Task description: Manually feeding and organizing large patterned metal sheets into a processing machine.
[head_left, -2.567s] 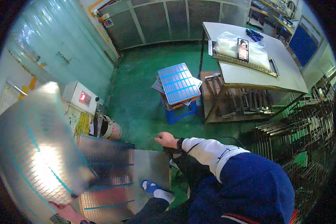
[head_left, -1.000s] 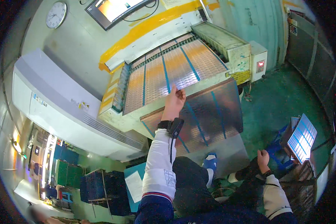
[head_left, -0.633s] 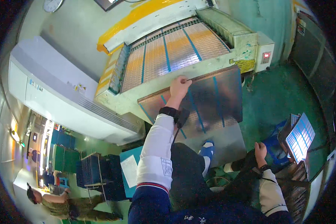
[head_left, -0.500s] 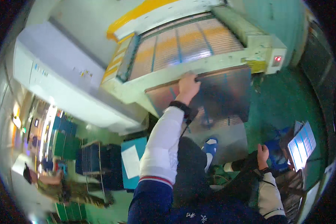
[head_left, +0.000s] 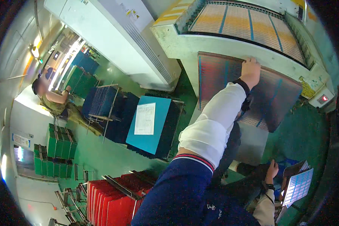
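Observation:
My left hand (head_left: 251,71) is closed over the upper edge of a shiny brownish panel (head_left: 213,81) with blue stripes. The panel leans in front of a pale machine (head_left: 190,47) whose bed carries a ribbed, striped surface (head_left: 237,22). Low on the right, my right hand (head_left: 271,171) is curled closed; whatever may be in it is hidden. Close by it stands a tilted bright panel with blue lines (head_left: 299,186), on a dark support.
A teal board with a white sheet (head_left: 145,118) tops a dark stack on the left. Red panels (head_left: 111,197) stand in a rack at the lower left, green ones (head_left: 58,141) farther back. Another person (head_left: 58,103) stands at far left. A white cabinet (head_left: 116,41) adjoins the machine.
My view has swung left, so the machine and panel sit farther right and the red panels have come into sight. My left hand stays at the panel's upper edge.

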`<action>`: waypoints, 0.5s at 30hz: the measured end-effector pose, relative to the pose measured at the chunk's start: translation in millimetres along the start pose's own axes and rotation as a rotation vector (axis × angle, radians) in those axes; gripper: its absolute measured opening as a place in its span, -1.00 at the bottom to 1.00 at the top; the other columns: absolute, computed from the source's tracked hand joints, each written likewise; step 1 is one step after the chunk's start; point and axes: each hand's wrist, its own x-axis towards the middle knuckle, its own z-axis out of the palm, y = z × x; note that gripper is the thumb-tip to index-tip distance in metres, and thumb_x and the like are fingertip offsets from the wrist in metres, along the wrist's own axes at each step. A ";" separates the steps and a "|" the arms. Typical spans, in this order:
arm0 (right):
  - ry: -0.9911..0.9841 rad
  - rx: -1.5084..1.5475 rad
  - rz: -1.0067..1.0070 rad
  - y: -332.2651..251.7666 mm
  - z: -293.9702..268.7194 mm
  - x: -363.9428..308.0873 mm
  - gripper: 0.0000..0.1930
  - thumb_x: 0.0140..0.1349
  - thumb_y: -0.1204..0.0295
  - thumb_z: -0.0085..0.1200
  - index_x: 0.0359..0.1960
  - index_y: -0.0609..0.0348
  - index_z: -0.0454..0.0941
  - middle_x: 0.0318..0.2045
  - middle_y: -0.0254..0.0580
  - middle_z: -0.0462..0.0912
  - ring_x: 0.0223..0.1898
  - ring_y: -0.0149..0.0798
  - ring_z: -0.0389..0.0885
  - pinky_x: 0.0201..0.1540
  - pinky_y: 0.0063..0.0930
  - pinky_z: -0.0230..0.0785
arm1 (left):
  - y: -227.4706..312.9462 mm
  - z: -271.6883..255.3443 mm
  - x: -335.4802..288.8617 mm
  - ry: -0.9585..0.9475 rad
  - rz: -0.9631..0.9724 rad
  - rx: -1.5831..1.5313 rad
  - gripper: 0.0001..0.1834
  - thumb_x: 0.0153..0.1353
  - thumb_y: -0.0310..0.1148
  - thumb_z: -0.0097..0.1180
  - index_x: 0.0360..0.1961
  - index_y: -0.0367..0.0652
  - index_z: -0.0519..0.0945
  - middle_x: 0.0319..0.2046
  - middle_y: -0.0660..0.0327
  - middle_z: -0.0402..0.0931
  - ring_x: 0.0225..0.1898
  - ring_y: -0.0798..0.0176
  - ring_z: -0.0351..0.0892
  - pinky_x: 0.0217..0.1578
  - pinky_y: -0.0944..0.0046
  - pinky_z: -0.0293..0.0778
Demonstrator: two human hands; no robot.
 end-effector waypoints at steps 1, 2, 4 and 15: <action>0.036 -0.003 -0.032 2.7 0.4 0.9 -0.49 0.22 0.04 -0.04 -0.27 0.38 0.57 -0.36 0.20 0.60 -0.31 0.12 0.56 -0.25 -0.09 0.32 | 2.1 -1.0 1.8 0.001 0.005 -0.007 -0.82 -0.02 -0.44 0.08 -0.34 -0.15 0.61 -0.13 0.05 0.41 0.01 -0.03 0.35 -0.08 0.02 0.35; 0.044 -0.005 -0.025 5.3 3.3 0.4 -0.49 0.22 0.04 -0.04 -0.27 0.38 0.57 -0.36 0.20 0.60 -0.31 0.12 0.56 -0.25 -0.09 0.32 | 3.2 -1.7 2.6 -0.027 0.006 -0.054 -0.81 -0.01 -0.44 0.07 -0.32 -0.16 0.61 -0.12 0.05 0.42 0.01 -0.01 0.35 -0.08 0.04 0.36; 0.069 0.215 -0.003 4.3 3.6 -1.7 -0.57 0.20 0.06 0.03 -0.47 0.28 0.52 -0.62 -0.02 0.50 -0.59 -0.11 0.35 -0.48 -0.22 0.19 | 7.9 -6.0 4.6 -0.050 0.032 -0.122 -0.80 -0.01 -0.45 0.06 -0.30 -0.17 0.60 -0.11 0.06 0.43 0.02 0.00 0.36 -0.08 0.05 0.37; 0.216 0.152 -0.119 23.5 21.6 4.8 -0.66 0.15 0.21 0.10 -0.54 0.29 0.50 -0.55 0.00 0.57 -0.54 -0.06 0.48 -0.45 -0.20 0.24 | 0.1 3.9 6.2 -0.079 -0.010 0.002 -0.77 0.00 -0.45 0.08 -0.25 -0.13 0.59 -0.06 0.10 0.42 0.04 0.03 0.37 -0.05 0.09 0.39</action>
